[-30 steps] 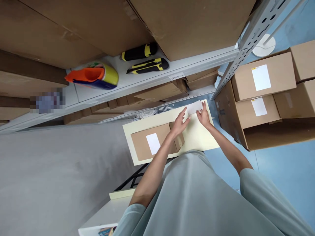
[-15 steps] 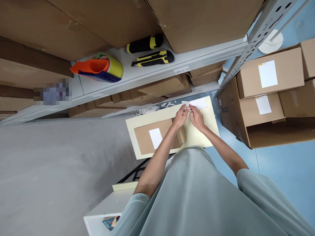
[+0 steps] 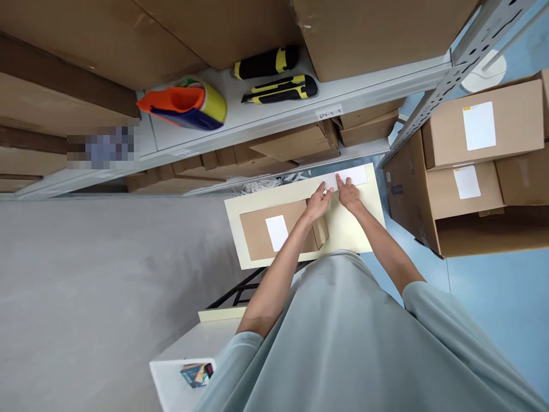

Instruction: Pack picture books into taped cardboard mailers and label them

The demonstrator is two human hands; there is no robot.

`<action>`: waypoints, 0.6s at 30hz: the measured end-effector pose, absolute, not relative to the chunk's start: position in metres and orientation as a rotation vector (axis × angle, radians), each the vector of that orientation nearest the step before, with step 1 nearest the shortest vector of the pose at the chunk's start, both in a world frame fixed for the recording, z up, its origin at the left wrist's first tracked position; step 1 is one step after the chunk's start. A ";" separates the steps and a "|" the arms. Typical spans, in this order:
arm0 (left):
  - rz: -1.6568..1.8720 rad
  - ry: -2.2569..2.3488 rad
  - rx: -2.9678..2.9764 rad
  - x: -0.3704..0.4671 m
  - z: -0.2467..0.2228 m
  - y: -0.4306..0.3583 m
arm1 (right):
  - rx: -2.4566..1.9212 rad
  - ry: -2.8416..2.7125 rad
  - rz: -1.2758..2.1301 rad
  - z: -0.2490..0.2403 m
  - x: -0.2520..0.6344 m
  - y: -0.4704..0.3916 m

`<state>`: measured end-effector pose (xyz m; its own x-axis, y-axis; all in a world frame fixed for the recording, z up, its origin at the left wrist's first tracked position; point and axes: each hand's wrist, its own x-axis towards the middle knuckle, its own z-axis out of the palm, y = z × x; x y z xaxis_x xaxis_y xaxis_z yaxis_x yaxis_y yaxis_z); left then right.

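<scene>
A white label strip lies along the far edge of the pale yellow tabletop. My right hand rests on the strip, its index finger stretched out and the other fingers partly curled. Beside it, at the strip's left end, my left hand has its fingers apart; nothing can be made out in it. On the left part of the tabletop lies a brown cardboard box with a white label, and my left forearm passes over it.
Beyond the tabletop stands a metal shelf with boxes, two box cutters and a tape dispenser. Shredded paper shows behind the tabletop. Labelled cartons are stacked at the right. A white cabinet is at the lower left.
My hands have moved apart from their pinch together. The right index finger now presses on the white strip. The small white piece between my fingers is no longer seen there. The view has shifted slightly.
</scene>
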<state>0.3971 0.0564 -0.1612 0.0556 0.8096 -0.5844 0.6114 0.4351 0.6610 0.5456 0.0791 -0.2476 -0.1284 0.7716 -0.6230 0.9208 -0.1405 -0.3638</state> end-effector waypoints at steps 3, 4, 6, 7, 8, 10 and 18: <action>0.212 1.640 1.267 0.397 -0.161 0.053 | 1.901 1.877 -1.135 -0.248 0.546 0.088; 0.215 1.639 1.274 0.397 -0.162 0.052 | 1.896 1.868 -1.145 -0.248 0.546 0.092; 0.230 1.627 1.282 0.397 -0.165 0.049 | 1.881 1.861 -1.158 -0.247 0.547 0.098; 0.242 1.619 1.278 0.397 -0.166 0.048 | 1.869 1.858 -1.158 -0.246 0.547 0.100; 0.254 1.611 1.270 0.398 -0.167 0.047 | 1.855 1.855 -1.158 -0.245 0.547 0.102; 0.274 1.590 1.254 0.398 -0.169 0.044 | 1.827 1.842 -1.158 -0.241 0.549 0.103; 0.324 1.544 1.265 0.395 -0.158 0.032 | 1.736 1.798 -1.140 -0.226 0.554 0.107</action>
<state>0.3948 0.0322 -0.1584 0.1255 0.8302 -0.5431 0.5415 0.4014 0.7387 0.5543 0.1069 -0.2257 -0.1550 0.6358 -0.7562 0.9551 -0.0992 -0.2792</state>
